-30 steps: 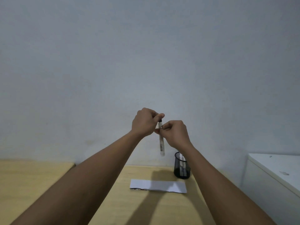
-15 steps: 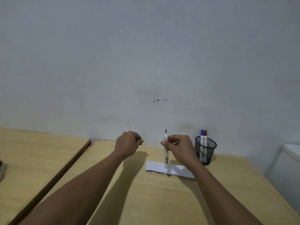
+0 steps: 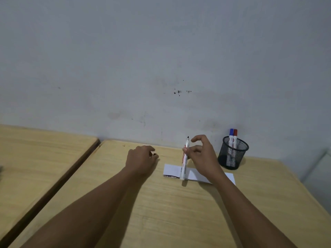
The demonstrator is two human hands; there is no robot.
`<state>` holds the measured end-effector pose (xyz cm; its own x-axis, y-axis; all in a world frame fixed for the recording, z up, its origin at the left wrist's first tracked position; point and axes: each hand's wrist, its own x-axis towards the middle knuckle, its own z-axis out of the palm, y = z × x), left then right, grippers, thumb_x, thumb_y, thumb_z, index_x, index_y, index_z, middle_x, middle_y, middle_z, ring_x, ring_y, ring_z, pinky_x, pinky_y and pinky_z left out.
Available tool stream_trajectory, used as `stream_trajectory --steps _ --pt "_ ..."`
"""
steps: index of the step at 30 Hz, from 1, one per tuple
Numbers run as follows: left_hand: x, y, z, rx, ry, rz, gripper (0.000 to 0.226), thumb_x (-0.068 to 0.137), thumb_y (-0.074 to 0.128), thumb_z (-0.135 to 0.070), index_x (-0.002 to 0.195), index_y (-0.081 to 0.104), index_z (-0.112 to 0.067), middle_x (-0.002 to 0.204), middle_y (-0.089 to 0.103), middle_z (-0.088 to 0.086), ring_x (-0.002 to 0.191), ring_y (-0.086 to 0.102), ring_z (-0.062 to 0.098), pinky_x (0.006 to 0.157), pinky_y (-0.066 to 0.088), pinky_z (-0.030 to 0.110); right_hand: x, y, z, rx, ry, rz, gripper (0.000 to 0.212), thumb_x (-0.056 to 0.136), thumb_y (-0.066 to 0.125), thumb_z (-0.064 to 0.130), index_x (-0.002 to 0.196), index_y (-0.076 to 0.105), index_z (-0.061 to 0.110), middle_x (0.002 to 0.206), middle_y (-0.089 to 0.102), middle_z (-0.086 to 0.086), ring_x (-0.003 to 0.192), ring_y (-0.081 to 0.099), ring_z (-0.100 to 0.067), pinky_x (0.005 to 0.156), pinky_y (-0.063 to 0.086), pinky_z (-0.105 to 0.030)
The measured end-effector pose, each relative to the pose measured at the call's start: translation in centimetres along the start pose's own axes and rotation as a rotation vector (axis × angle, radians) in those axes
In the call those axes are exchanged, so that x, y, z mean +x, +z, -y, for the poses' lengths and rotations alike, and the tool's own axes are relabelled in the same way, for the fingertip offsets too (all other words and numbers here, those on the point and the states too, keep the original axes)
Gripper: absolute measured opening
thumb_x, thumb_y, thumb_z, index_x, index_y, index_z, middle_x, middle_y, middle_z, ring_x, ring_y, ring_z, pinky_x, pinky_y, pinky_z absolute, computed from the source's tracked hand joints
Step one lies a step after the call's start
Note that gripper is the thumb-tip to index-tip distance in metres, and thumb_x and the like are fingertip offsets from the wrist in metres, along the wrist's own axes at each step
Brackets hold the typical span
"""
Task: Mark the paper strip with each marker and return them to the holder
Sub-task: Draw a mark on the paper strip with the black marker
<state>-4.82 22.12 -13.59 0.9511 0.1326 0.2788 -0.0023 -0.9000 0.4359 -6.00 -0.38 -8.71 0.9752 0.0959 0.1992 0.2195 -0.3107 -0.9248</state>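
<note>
My right hand (image 3: 201,154) holds an uncapped white marker (image 3: 184,161) upright, black tip pointing up, its lower end just above the white paper strip (image 3: 172,170). The strip lies flat on the wooden table (image 3: 161,212); my right wrist covers part of it. My left hand (image 3: 141,159) rests on the table left of the strip, fingers curled around a small black cap (image 3: 154,154). A black mesh holder (image 3: 232,154) stands right of my right hand, near the wall, with a blue marker (image 3: 231,133) and a red marker (image 3: 235,134) standing in it.
A second wooden table (image 3: 35,161) adjoins on the left across a dark gap. The grey wall (image 3: 161,68) rises directly behind both tables. A pale surface (image 3: 322,169) shows at the far right edge.
The view has tilted down. Both hands came down from in front of the wall to the table. They pulled apart: the cap stays in my left hand, the uncapped marker in my right.
</note>
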Motion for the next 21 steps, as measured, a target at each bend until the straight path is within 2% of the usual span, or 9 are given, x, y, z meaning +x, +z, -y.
stream_trajectory --steps 2,4,7,9,12,15,18,21 --pt "-0.7 0.1 -0.1 -0.033 0.024 -0.127 0.035 0.085 0.064 -0.047 0.114 0.064 -0.028 0.106 0.064 -0.008 0.101 0.063 0.015 0.087 0.041 0.038 0.2 -0.1 0.1 0.077 -0.022 -0.007 0.011 0.096 0.065 0.011 0.105 0.06 0.008 0.09 0.075 -0.013 0.072 0.071 -0.016 0.06 0.047 -0.013" --pt "-2.0 0.2 -0.4 -0.065 0.085 -0.212 0.028 0.085 0.064 -0.047 0.104 0.064 -0.028 0.097 0.059 -0.009 0.092 0.06 0.014 0.083 0.039 0.039 0.6 -0.1 0.1 0.223 0.027 0.017 0.013 0.1 0.058 0.009 0.105 0.07 0.011 0.095 0.075 -0.012 0.075 0.07 -0.017 0.065 0.048 -0.021" --pt "-4.1 0.5 -1.1 -0.021 0.144 -0.144 0.026 0.08 0.059 -0.057 0.092 0.063 -0.034 0.085 0.057 -0.016 0.082 0.053 0.007 0.085 0.036 0.036 0.9 0.7 0.0 0.602 0.201 0.096 0.023 0.097 0.06 0.004 0.111 0.072 0.018 0.095 0.076 -0.005 0.079 0.069 -0.016 0.067 0.047 -0.03" --pt "-4.6 1.0 -1.1 -0.045 0.118 -0.051 0.031 0.078 0.057 -0.06 0.094 0.066 -0.035 0.087 0.06 -0.016 0.085 0.053 0.005 0.088 0.034 0.038 1.0 1.8 -0.5 0.676 0.226 0.108 0.025 0.092 0.07 0.007 0.114 0.07 0.019 0.091 0.073 -0.005 0.08 0.068 -0.017 0.067 0.05 -0.033" --pt "-4.5 1.3 -0.7 -0.043 0.123 0.015 0.034 0.08 0.058 -0.06 0.099 0.069 -0.035 0.091 0.063 -0.015 0.091 0.054 0.007 0.089 0.033 0.039 1.3 3.8 -1.3 0.472 0.164 0.11 0.009 0.096 0.067 0.014 0.104 0.066 0.011 0.083 0.071 -0.01 0.072 0.065 -0.023 0.058 0.049 -0.032" --pt "-4.6 1.6 -0.4 -0.042 0.155 0.005 0.03 0.082 0.059 -0.058 0.098 0.071 -0.035 0.092 0.065 -0.015 0.093 0.053 0.008 0.087 0.032 0.039 1.9 5.3 -2.4 0.224 0.084 0.136 0.019 0.098 0.063 0.024 0.096 0.065 0.005 0.07 0.065 -0.005 0.06 0.058 -0.021 0.049 0.044 -0.031" --pt "-4.8 1.8 -0.2 -0.03 0.187 -0.005 0.025 0.085 0.058 -0.054 0.094 0.073 -0.036 0.09 0.066 -0.014 0.094 0.053 0.01 0.085 0.031 0.038 2.3 5.8 -3.9 0.076 0.035 0.15 0.021 0.097 0.065 0.027 0.085 0.065 0.009 0.062 0.062 0.002 0.051 0.055 -0.015 0.05 0.045 -0.03" --pt "-4.9 2.1 0.0 0.004 0.205 -0.01 0.026 0.088 0.055 -0.053 0.094 0.074 -0.038 0.094 0.066 -0.013 0.097 0.052 0.011 0.086 0.032 0.039 2.2 6.2 -5.2 0.01 0.029 0.082 0.023 0.097 0.063 0.027 0.083 0.063 0.008 0.062 0.065 0.005 0.051 0.057 -0.013 0.052 0.047 -0.025"
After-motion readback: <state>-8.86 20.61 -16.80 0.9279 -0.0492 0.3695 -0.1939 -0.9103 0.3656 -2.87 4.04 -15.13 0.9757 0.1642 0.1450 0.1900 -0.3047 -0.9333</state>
